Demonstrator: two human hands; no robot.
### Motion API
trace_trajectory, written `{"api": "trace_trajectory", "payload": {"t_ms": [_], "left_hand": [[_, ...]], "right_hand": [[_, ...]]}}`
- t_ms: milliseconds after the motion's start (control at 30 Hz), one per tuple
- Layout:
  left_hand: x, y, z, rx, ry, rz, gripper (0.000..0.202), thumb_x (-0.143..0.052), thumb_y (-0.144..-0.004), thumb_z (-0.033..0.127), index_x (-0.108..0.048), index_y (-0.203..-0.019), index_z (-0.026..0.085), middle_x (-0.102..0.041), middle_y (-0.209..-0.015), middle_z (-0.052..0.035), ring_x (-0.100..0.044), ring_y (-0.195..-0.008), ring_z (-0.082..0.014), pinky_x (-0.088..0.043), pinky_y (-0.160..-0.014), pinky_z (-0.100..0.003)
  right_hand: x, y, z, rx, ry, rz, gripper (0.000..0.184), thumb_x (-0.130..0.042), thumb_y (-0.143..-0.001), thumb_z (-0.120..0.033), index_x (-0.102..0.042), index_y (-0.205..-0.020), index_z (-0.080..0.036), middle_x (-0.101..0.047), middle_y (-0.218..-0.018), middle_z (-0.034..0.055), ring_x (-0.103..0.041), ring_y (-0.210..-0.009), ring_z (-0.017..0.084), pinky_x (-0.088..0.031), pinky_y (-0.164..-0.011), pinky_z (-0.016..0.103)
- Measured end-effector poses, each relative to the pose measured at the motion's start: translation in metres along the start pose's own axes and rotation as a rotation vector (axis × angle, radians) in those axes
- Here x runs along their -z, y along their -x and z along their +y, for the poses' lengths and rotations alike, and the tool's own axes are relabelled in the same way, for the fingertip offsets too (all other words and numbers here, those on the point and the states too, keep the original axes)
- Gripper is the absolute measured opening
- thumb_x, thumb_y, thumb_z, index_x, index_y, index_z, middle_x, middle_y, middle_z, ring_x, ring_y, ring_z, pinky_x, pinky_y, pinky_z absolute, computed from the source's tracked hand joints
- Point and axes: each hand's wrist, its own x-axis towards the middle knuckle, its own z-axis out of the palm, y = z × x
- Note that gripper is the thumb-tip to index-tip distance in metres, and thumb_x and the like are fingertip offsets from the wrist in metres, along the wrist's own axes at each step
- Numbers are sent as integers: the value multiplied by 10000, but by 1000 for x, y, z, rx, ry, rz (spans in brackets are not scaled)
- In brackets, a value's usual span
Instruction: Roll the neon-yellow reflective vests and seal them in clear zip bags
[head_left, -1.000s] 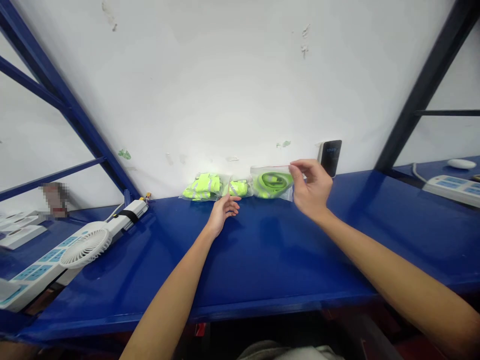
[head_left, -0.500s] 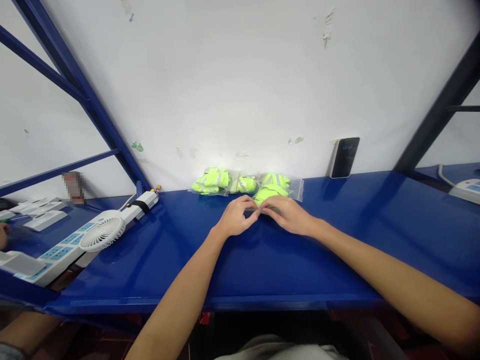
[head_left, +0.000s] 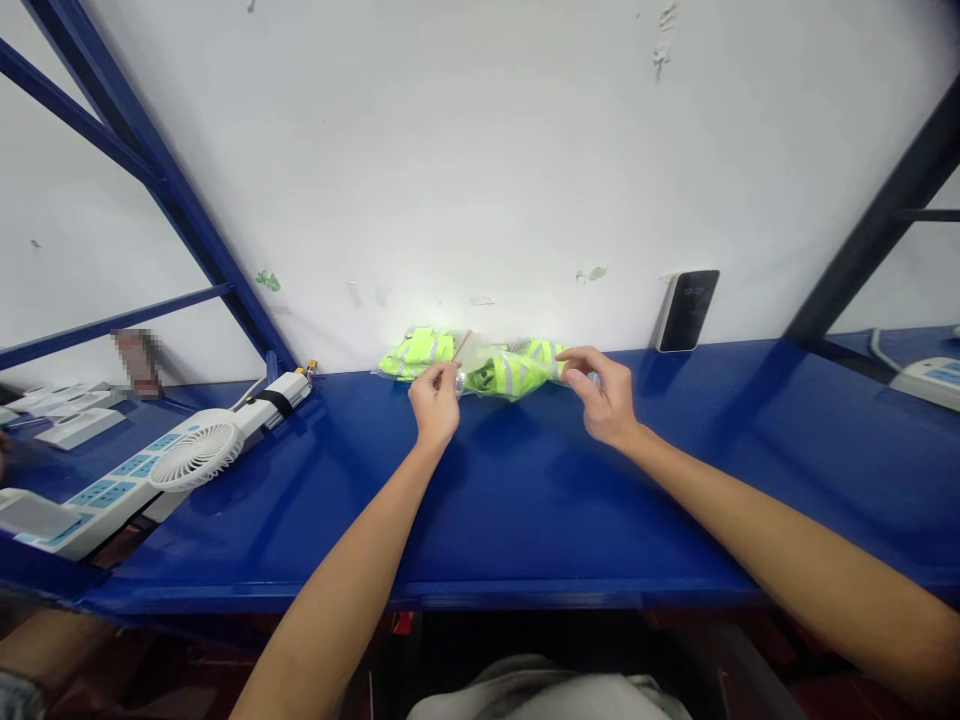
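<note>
In the head view my left hand (head_left: 436, 400) pinches the zip end of a clear zip-lock bag (head_left: 466, 348) with a reddish strip. Inside the bag is a folded fluorescent yellow-green reflective vest (head_left: 514, 375) with silver bands. At the right end of this bag is my right hand (head_left: 604, 392), its thumb and forefinger slightly apart and curved toward the bag; firm contact cannot be made out. Behind and to the left lies another bagged reflective vest (head_left: 420, 350). More yellow-green fabric (head_left: 544, 350) shows behind the held bag, partly covered.
Under my hands spreads a blue table (head_left: 495, 530) against a white wall. On the left are a white fan (head_left: 199, 457), a long power strip (head_left: 112, 490) and small white boxes (head_left: 81, 427). A dark-screened device (head_left: 688, 311) leans on the wall at right. Blue frame posts (head_left: 202, 240) stand at both sides.
Both hands were together on the front bag's edge. They have moved apart, left hand leftward with the zip end, right hand rightward. The bag has turned, its zip end now at the left.
</note>
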Motion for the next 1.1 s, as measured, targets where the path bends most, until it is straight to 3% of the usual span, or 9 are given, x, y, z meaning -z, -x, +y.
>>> {"api": "trace_trajectory", "payload": {"t_ms": [67,133,233,300,400,500,667,833,1100], "left_hand": [[3,-3,1,184,229,-105,245,-609,-804,371,-690,-802,140,-501,-540,33,-426,-459,-90,-354,-461,-217],[3,1,7,285,339,-389,263,-669,-759,389,-677,-766,126,-512,-494,38,-425,-405,-79,-319,-410,-206],[-1,19,19,304,369,-856,319,-708,-767,434,-658,-774,119,-640,-582,-19,-559,-445,-115,-419,-438,-229],[-7,32,26,232,337,-1024,319,-699,-801,433,-640,-779,120,-706,-716,-70,-664,-581,-154,-533,-580,-277],[-12,42,26,137,232,-986,299,-687,-823,418,-627,-819,126,-720,-770,-87,-707,-691,-166,-563,-700,-293],[-14,41,21,83,156,-817,279,-692,-812,405,-603,-833,142,-702,-727,-58,-686,-637,-147,-542,-630,-255],[-18,41,13,-147,-88,-774,239,-582,-867,360,-589,-737,160,-619,-615,2,-555,-535,-97,-427,-525,-206],[-22,41,10,-185,-209,-769,272,-535,-899,391,-618,-781,160,-592,-572,13,-532,-528,-113,-394,-531,-221],[-18,38,5,-136,-199,-774,319,-602,-860,457,-590,-725,168,-609,-575,1,-569,-548,-133,-409,-539,-224]], "right_hand": [[0,2,-3,-27,-56,-105,381,-427,-957,-497,-655,-906,-195,-628,-672,19,-602,-627,184,-461,-644,319],[-2,4,-7,-34,-73,-281,380,-416,-970,-475,-646,-864,-191,-634,-665,13,-597,-611,170,-452,-645,303],[-6,7,-11,-57,-54,-454,372,-433,-970,-468,-627,-828,-184,-644,-707,13,-576,-627,161,-437,-655,291],[-9,7,-9,-91,-76,-460,384,-426,-972,-477,-611,-807,-183,-645,-743,16,-571,-665,166,-442,-683,294],[-12,6,-7,-200,-237,-479,358,-406,-982,-466,-623,-906,-191,-679,-910,36,-621,-859,204,-465,-820,321],[-15,6,-8,-310,-429,-573,279,-484,-954,-438,-586,-1091,-217,-660,-1117,57,-608,-1063,229,-463,-914,343],[-19,8,-9,-412,-391,-585,267,-613,-869,-453,-493,-924,-220,-604,-804,-8,-601,-722,167,-486,-655,290],[-19,8,-2,-363,-199,-598,352,-559,-892,-485,-459,-705,-205,-540,-663,-22,-521,-621,142,-432,-601,272],[-19,10,-9,-149,-129,-626,348,-396,-996,-451,-559,-828,-192,-589,-787,12,-523,-685,149,-417,-658,277]]}}
